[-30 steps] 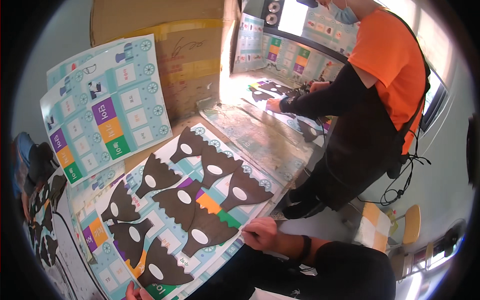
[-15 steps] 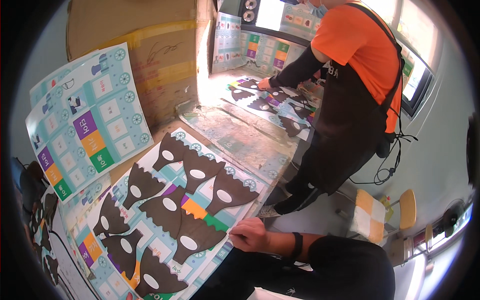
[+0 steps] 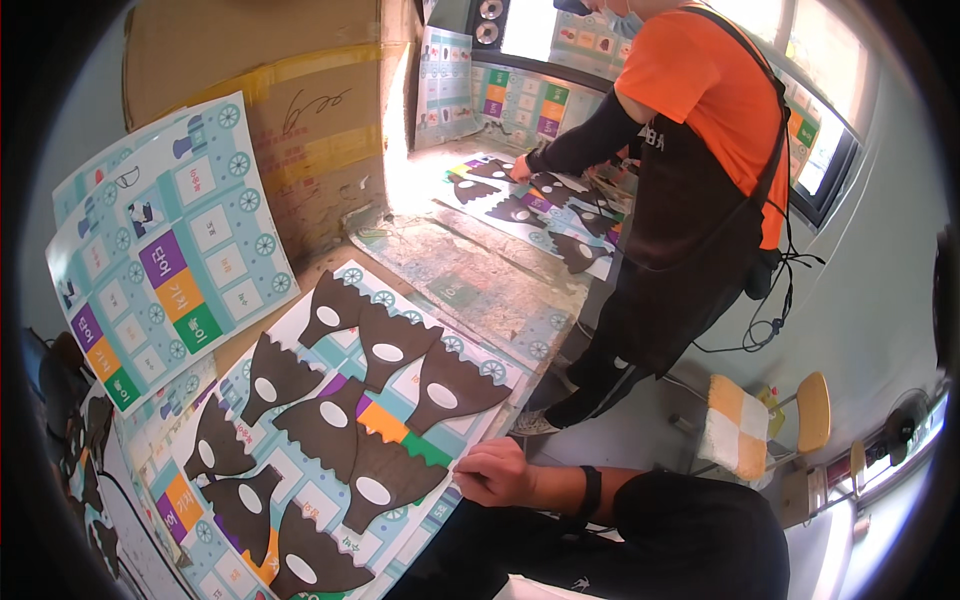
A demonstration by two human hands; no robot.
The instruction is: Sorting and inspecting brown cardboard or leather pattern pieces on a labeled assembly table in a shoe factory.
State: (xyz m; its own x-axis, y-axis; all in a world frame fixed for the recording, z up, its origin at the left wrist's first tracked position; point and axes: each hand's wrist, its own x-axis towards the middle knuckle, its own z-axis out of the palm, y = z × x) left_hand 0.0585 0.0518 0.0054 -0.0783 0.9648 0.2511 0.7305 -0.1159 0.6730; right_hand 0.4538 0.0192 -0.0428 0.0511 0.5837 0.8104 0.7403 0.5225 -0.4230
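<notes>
My right hand (image 3: 495, 472) is closed in a pinch at the right edge of a printed light-blue sheet (image 3: 425, 522). Several dark brown, fan-shaped pieces lie spread over this sheet, each with a scalloped edge and a white oval; one brown piece (image 3: 412, 482) is nearest to my fingers. Another brown piece (image 3: 448, 400) lies farther up the same side. Between the pieces show purple, orange and green printed blocks. I cannot see my left hand; the sheet's near end runs out of the picture at the bottom.
Similar printed sheets (image 3: 215, 262) lean at the left beside a large cardboard box (image 3: 300, 60). Beyond a worn board (image 3: 440, 275), a person in an orange shirt and dark apron (image 3: 690, 190) reaches over another sheet of brown pieces. A cushioned chair (image 3: 738, 425) stands at right.
The whole view has shifted slightly. My right hand stays at the sheet's edge, and the brown pieces keep their places on it.
</notes>
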